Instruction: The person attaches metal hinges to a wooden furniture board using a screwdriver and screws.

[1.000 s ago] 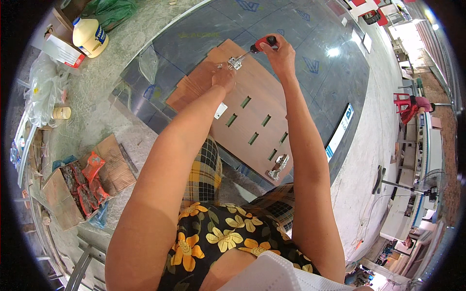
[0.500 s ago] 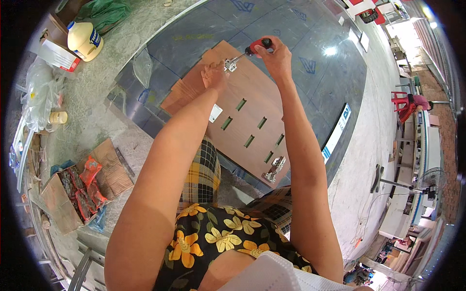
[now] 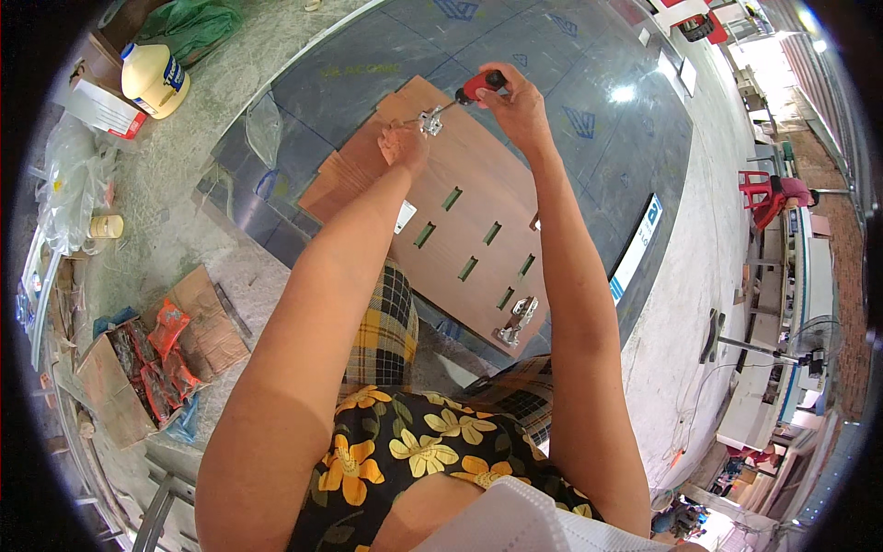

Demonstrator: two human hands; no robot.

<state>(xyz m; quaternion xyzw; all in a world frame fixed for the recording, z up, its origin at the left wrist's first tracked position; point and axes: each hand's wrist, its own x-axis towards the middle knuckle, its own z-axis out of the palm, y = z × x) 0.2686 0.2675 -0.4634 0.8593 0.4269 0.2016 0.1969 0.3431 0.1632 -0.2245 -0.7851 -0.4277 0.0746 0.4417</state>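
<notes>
My right hand point(image 3: 517, 106) grips the red and black handle of a screwdriver point(image 3: 480, 86), its fingertips around the handle's end. The shaft slants down to a silver cabinet hinge point(image 3: 430, 121) at the far edge of a brown wooden panel point(image 3: 446, 166). Beside that hinge, my left hand point(image 3: 405, 147) has its fingers curled in against the metal; the fingertips are partly hidden. Several green-edged slots are cut through the panel. A second silver hinge point(image 3: 517, 322) sits at the panel's near right corner.
The panel lies on a dark sheet-covered surface point(image 3: 598, 156). At its right is a white and blue strip point(image 3: 636, 247). To the left stand a cream jug point(image 3: 156, 81), a clear plastic bag point(image 3: 74, 179) and an opened cardboard box point(image 3: 120, 377) with red packets. A person point(image 3: 798, 191) is far right.
The fingers of my right hand have shifted around the screwdriver handle, which has turned a little. My left hand stays at the hinge. The whole scene has slid slightly left in view.
</notes>
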